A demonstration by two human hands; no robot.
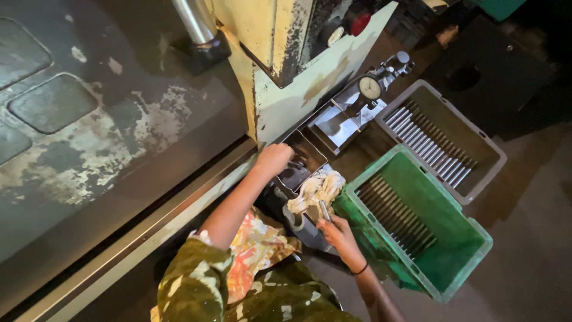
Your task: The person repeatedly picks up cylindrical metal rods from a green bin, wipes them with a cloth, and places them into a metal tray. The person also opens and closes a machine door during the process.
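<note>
Left hand (pixel 274 160) reaches into a small dark metal tray (pixel 304 156), fingers hidden, grip uncertain; right hand (pixel 336 231) pinches a metal rod (pixel 325 210) against a white rag (pixel 316 189), beside the green crate (pixel 471 238).

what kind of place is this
Most likely a machine shop or factory floor: a big worn yellow-painted machine, a round dial gauge on a stand, and green and grey plastic crates filled with rows of metal rods.
</note>
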